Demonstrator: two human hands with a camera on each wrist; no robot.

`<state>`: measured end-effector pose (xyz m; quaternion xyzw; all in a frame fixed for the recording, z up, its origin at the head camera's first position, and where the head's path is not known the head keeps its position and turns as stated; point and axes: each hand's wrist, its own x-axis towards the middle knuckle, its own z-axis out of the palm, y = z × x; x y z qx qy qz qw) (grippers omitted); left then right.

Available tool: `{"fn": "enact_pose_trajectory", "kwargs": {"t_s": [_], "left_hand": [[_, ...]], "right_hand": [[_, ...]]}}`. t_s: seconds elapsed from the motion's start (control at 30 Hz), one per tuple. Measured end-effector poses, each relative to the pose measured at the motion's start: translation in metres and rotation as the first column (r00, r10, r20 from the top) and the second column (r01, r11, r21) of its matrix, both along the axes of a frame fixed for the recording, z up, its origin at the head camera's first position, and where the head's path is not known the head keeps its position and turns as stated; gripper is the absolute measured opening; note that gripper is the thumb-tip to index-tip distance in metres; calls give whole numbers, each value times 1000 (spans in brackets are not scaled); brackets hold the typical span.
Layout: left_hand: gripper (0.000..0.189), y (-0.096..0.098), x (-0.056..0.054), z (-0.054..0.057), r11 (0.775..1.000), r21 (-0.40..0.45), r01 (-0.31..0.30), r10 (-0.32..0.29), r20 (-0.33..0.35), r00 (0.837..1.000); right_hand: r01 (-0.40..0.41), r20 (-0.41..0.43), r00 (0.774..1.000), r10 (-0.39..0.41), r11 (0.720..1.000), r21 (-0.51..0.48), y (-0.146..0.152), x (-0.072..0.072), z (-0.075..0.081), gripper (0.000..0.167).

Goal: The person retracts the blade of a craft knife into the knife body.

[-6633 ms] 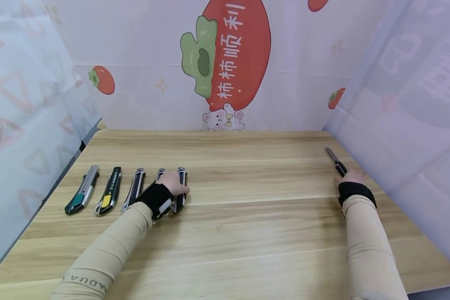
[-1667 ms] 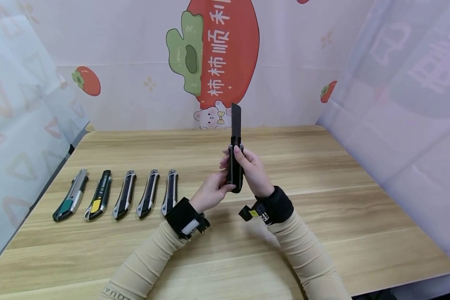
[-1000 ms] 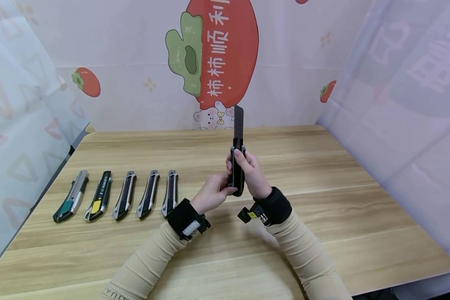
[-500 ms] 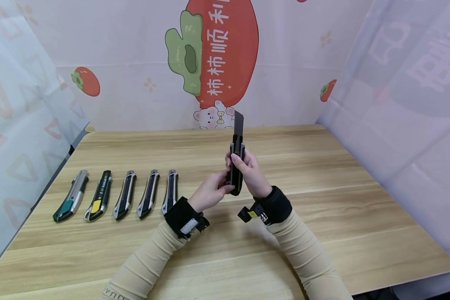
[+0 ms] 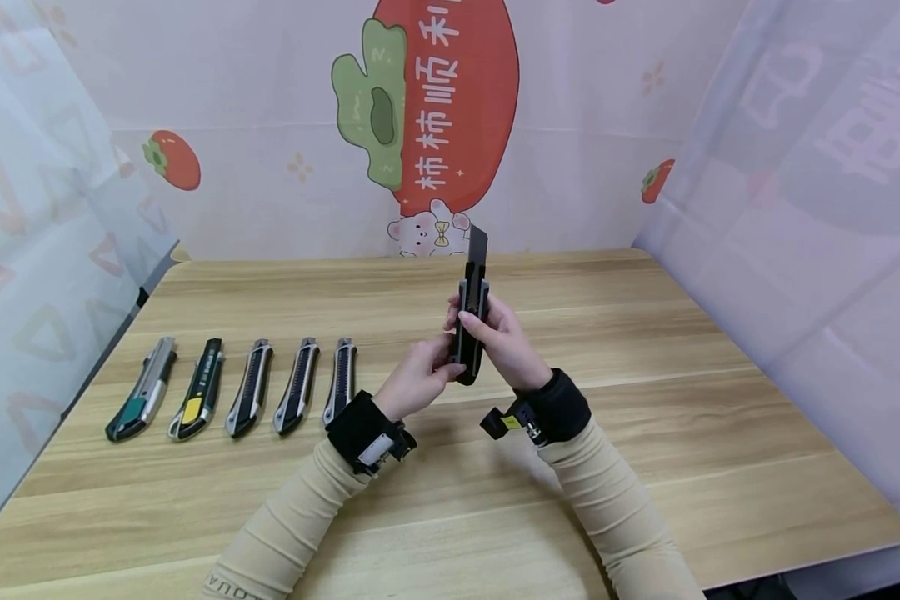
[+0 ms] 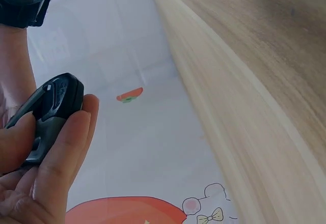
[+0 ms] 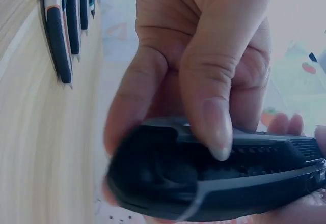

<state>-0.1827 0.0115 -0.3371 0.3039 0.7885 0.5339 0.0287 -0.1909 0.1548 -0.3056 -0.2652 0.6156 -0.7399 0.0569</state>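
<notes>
A black utility knife (image 5: 468, 346) is held upright above the middle of the table, its dark blade (image 5: 477, 244) pointing up and away. My left hand (image 5: 417, 377) pinches the butt end of the handle between thumb and fingers; the left wrist view shows that end of the knife (image 6: 60, 99) from close by. Higher on the handle, my right hand (image 5: 512, 350) grips the knife, thumb lying along its face. In the right wrist view the left hand (image 7: 214, 66) shows large, holding the knife's handle (image 7: 219, 193). The right hand's fingers are partly hidden behind the handle.
Several utility knives lie in a row on the left of the wooden table (image 5: 645, 500): one with green (image 5: 141, 392), one with yellow (image 5: 197, 390), others silver and black, such as the rightmost (image 5: 341, 379). Printed cloth walls (image 5: 570, 125) surround the table.
My right hand has brought the knife from the table's right side to the middle; my left hand has left the row and taken its butt. Lately less blade shows, and the right thumb sits lower.
</notes>
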Motion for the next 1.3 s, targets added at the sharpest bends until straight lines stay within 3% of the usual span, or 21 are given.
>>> {"fn": "enact_pose_trajectory", "kwargs": {"t_s": [0.2, 0.3, 0.57, 1.3], "left_hand": [[36, -2, 1, 4, 998, 57, -33, 32, 16, 999], [36, -2, 2, 5, 998, 49, -41, 40, 28, 999], [37, 1, 2, 3, 999, 13, -34, 34, 18, 999], [31, -1, 1, 2, 999, -19, -49, 49, -9, 999]], "right_hand": [[-79, 149, 986, 75, 997, 18, -5, -3, -5, 43], [-95, 186, 978, 93, 995, 2, -7, -4, -7, 39], [-103, 158, 981, 109, 994, -44, -4, -4, -8, 28], [-125, 88, 988, 126, 992, -16, -4, -3, -10, 23]]}}
